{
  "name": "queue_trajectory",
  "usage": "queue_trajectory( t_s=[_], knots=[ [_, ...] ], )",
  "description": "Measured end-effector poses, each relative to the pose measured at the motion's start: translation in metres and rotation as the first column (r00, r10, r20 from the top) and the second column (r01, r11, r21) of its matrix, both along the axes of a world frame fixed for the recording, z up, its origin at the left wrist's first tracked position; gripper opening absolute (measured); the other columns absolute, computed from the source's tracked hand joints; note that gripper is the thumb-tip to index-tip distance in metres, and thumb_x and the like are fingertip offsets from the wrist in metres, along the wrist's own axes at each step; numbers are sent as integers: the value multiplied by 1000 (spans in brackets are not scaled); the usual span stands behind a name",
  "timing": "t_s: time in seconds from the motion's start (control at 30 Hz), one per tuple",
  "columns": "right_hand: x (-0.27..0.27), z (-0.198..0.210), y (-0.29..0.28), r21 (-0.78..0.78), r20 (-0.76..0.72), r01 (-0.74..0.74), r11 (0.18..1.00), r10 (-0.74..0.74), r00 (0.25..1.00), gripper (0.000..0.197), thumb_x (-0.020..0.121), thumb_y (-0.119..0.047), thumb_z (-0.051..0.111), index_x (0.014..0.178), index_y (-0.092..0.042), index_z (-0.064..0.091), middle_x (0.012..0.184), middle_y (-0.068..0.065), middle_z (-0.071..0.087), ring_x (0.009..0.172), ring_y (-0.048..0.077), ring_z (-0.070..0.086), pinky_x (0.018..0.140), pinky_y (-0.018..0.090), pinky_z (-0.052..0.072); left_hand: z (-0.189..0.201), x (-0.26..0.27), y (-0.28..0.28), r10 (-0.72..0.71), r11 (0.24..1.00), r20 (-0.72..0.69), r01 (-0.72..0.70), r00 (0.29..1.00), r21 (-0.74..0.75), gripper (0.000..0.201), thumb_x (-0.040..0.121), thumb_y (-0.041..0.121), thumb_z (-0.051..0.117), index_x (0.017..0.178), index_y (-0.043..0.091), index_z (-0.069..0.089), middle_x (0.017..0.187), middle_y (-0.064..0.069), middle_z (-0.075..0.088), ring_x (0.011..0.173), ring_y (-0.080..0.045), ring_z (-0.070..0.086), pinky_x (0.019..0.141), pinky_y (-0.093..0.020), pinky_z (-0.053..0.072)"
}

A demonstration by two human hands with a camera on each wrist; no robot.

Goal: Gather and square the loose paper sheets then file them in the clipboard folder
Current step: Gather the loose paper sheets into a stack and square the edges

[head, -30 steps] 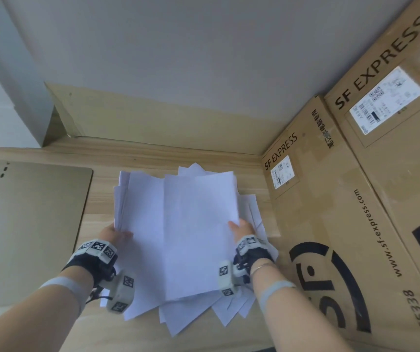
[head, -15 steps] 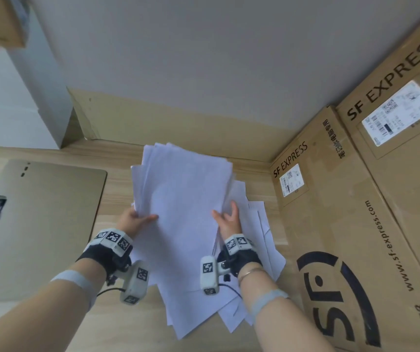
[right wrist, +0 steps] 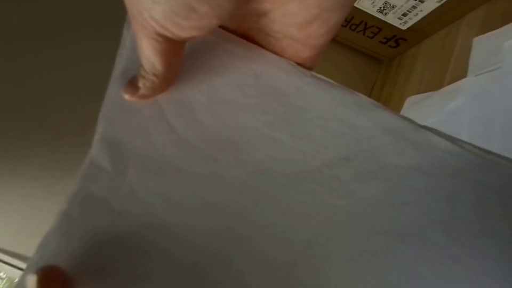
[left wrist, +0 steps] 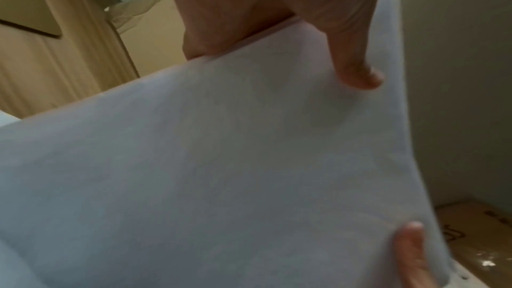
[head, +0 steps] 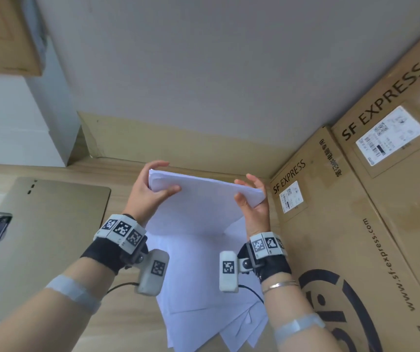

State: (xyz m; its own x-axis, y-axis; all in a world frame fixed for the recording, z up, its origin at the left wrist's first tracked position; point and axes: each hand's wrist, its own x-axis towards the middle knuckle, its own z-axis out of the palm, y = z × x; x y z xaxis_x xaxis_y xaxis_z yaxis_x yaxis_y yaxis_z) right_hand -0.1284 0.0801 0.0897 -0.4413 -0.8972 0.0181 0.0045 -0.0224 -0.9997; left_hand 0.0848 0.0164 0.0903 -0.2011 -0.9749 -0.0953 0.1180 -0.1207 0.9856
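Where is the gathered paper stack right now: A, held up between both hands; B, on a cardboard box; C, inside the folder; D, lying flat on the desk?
A: the left hand and right hand grip the stack by its sides, above the desk.

grey wall (head: 229,72) | wood desk (head: 127,313) | cardboard boxes (head: 356,250) rt

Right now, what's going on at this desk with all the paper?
A person holds a stack of white sheets raised on edge above the wooden desk, the left hand gripping its left side and the right hand its right side, thumbs in front. More loose sheets lie fanned out on the desk beneath. The clipboard folder lies to the left, with none of the paper in it.
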Motion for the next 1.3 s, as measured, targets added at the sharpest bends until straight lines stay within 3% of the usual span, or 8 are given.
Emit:
queue_trajectory(
  t_s=[0.13,0.23,0.33,0.57,0.7,0.9,1.13,1.3],
  knots=[
    [5,-1,0,-14,-30,57,998,-57,998,53,50,-53,84,98,-46,62,122,4,61,122,32,51,105,51,40,15,-8,-2,87,994,-51,-91,995,-67,20,62,51,59,76,37,58,74,5,46,74,-17,37,66,-25,31],
    [0,-4,-2,37,-40,49,998,-47,998,46,58,-31,82,97,-42,61,100,-24,65,104,4,59,96,36,45,17,-15,-10,178,984,-67,-178,982,-1,22,72,38,57,58,25,48,65,3,40,72,-20,30,59,-28,22],
    [-3,-11,-3,143,-59,8,990,1,998,41,63,-20,83,95,-36,63,105,-5,63,99,13,59,95,36,44,18,-18,-15,212,977,-67,-213,975,-13,15,75,24,48,59,24,48,58,15,50,67,-12,38,62,-24,28],
    [4,-31,-6,353,-65,86,932,-67,996,25,79,-10,72,66,-26,57,74,-6,61,83,18,56,80,30,44,-35,4,-16,-108,993,15,107,994,56,62,55,22,77,105,47,52,117,0,60,117,-24,55,89,-23,51],
    [5,-49,-3,435,-55,46,899,-25,998,23,76,-8,74,72,-22,57,77,-3,60,79,17,57,71,26,47,-75,7,-8,-242,918,190,161,952,362,57,46,29,77,99,17,60,103,-10,66,116,-35,58,90,-37,48],
    [11,-66,-5,515,-81,127,848,-100,992,16,75,-14,76,76,-10,60,77,1,63,77,21,61,74,26,44,-89,-6,-12,-209,954,434,85,876,287,38,87,18,63,120,0,58,114,-16,63,98,-25,57,88,-36,45],
    [0,-88,1,534,-166,21,845,81,983,20,91,-23,57,103,-9,63,88,1,64,80,15,59,81,25,44,-103,4,-11,-238,910,561,-20,793,413,36,87,14,60,114,-12,60,96,-18,58,87,-27,54,78,-33,40],
    [-36,-145,37,672,-419,236,702,97,903,33,83,-12,64,115,-10,59,126,11,57,114,25,56,87,20,38,-124,31,5,-305,849,619,-88,724,522,42,87,14,59,118,-14,56,108,-28,63,89,-34,57,77,-33,41]
  ],
)
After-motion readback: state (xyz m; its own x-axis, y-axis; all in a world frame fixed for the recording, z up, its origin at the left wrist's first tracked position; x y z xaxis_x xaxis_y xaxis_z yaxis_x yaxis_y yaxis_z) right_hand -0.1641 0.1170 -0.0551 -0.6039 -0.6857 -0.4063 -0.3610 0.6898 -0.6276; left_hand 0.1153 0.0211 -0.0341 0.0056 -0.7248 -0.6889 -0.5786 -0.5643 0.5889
